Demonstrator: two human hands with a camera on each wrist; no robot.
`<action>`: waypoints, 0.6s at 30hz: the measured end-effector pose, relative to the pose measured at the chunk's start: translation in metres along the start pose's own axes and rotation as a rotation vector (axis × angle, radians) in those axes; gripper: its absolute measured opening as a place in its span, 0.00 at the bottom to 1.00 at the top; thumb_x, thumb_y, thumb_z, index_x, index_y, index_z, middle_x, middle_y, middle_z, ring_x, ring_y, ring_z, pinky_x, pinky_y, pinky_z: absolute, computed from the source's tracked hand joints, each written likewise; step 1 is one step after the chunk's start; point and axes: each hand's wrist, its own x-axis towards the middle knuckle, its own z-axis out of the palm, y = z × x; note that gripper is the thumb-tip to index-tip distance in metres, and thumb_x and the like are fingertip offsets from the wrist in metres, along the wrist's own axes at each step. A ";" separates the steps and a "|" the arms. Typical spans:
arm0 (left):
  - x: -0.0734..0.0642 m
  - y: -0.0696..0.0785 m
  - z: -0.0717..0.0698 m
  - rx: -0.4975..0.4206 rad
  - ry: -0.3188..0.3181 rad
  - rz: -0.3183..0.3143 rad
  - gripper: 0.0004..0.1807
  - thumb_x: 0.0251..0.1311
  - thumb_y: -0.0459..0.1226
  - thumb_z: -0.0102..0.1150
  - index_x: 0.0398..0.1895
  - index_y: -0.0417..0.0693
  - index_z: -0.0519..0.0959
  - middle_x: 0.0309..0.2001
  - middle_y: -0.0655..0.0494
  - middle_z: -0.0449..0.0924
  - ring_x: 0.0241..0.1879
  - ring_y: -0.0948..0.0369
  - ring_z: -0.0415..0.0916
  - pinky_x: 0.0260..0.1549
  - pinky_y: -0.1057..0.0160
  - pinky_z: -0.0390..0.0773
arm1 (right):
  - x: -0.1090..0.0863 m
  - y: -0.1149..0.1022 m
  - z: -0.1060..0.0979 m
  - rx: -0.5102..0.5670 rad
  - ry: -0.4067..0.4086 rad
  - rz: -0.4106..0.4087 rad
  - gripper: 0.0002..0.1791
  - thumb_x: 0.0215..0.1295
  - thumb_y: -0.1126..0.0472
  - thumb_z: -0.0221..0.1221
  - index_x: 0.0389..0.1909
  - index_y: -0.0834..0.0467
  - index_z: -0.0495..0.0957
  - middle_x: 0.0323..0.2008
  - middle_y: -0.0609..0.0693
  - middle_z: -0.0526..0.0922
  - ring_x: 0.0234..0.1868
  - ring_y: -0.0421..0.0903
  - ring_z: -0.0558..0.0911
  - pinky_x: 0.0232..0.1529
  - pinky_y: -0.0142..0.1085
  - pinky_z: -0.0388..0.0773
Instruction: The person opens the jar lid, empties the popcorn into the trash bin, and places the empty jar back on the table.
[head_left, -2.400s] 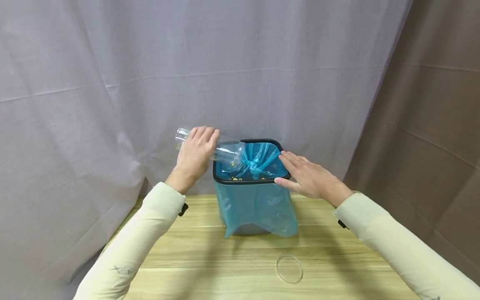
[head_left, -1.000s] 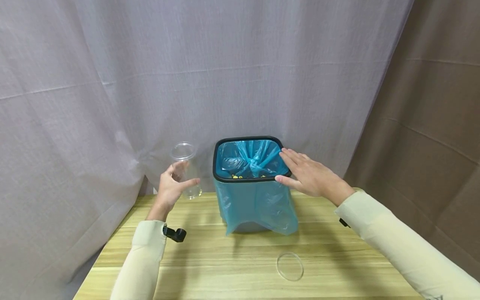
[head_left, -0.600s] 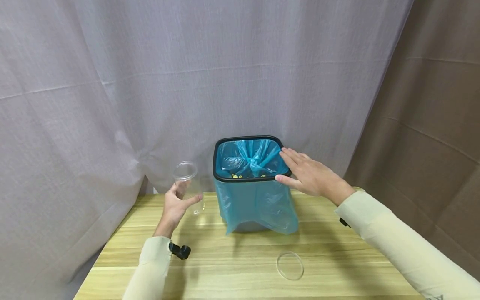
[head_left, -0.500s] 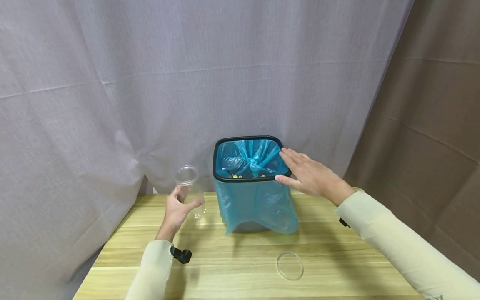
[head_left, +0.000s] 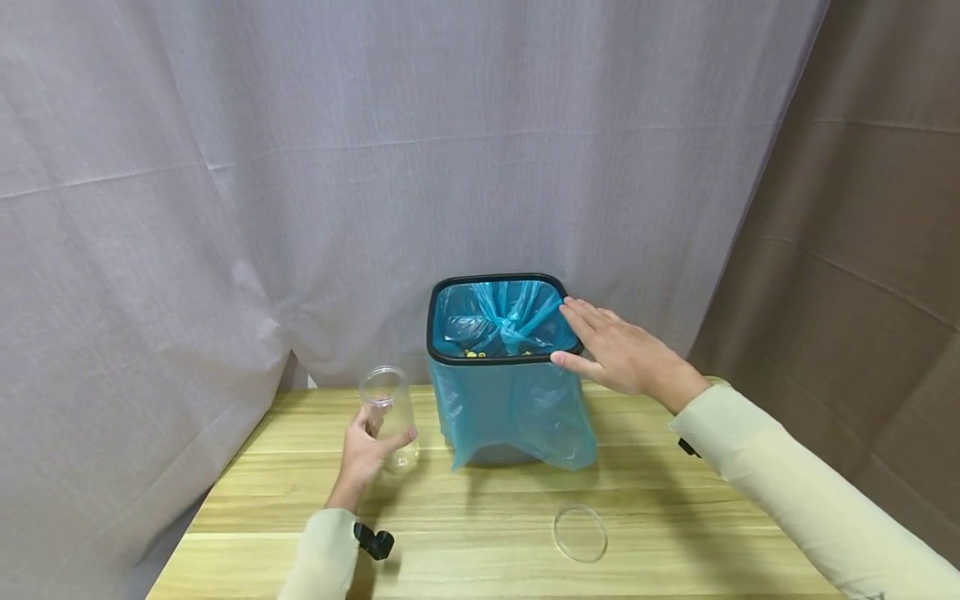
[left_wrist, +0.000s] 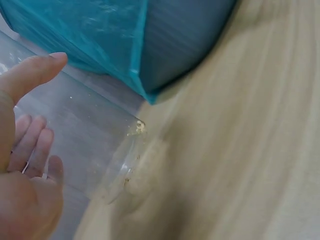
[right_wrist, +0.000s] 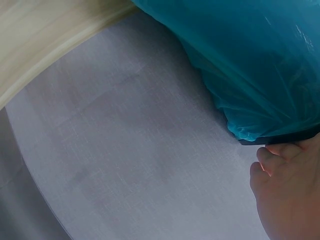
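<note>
My left hand [head_left: 363, 450] grips a clear plastic jar [head_left: 399, 417] round its side, thumb in front and fingers behind. The jar is lidless and nearly upright, with its base at or just above the tabletop; which, I cannot tell. In the left wrist view, a few pale crumbs [left_wrist: 140, 127] show at the jar's bottom edge. My right hand [head_left: 618, 350] lies with straight fingers against the right side of the trash bin's black rim [head_left: 491, 361]. A blue bag [head_left: 517, 408] lines the bin, with a knotted gather inside and small yellow pieces [head_left: 472, 354] in it.
A clear round ring [head_left: 580, 533], perhaps a lid, lies on the wooden table [head_left: 465, 533] in front of the bin. A grey curtain [head_left: 480, 167] hangs close behind, and a brown one [head_left: 847, 292] stands at the right.
The jar was tipped over the bin in the oldest frame. My left hand has since turned it upright, moved it left, and lowered it toward the table. My right hand has stayed at the rim.
</note>
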 end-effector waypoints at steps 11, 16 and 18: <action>-0.009 -0.017 0.004 -0.026 -0.027 0.003 0.48 0.49 0.33 0.82 0.75 0.46 0.69 0.78 0.41 0.67 0.82 0.38 0.55 0.82 0.38 0.52 | 0.001 0.002 0.002 -0.003 0.000 0.006 0.52 0.78 0.28 0.42 0.85 0.62 0.44 0.86 0.61 0.46 0.86 0.62 0.49 0.84 0.61 0.49; -0.010 -0.020 0.004 0.040 -0.031 0.014 0.49 0.50 0.35 0.82 0.77 0.47 0.67 0.78 0.39 0.66 0.81 0.35 0.55 0.81 0.36 0.53 | 0.000 0.001 0.001 0.002 -0.002 0.012 0.52 0.78 0.28 0.42 0.85 0.61 0.44 0.86 0.61 0.46 0.86 0.62 0.49 0.84 0.61 0.49; -0.010 -0.020 0.004 0.078 -0.033 0.025 0.49 0.51 0.37 0.82 0.77 0.47 0.66 0.77 0.39 0.68 0.80 0.35 0.56 0.80 0.34 0.53 | 0.000 0.001 0.001 0.003 -0.006 0.016 0.52 0.78 0.28 0.42 0.85 0.61 0.44 0.86 0.61 0.46 0.86 0.62 0.49 0.84 0.61 0.48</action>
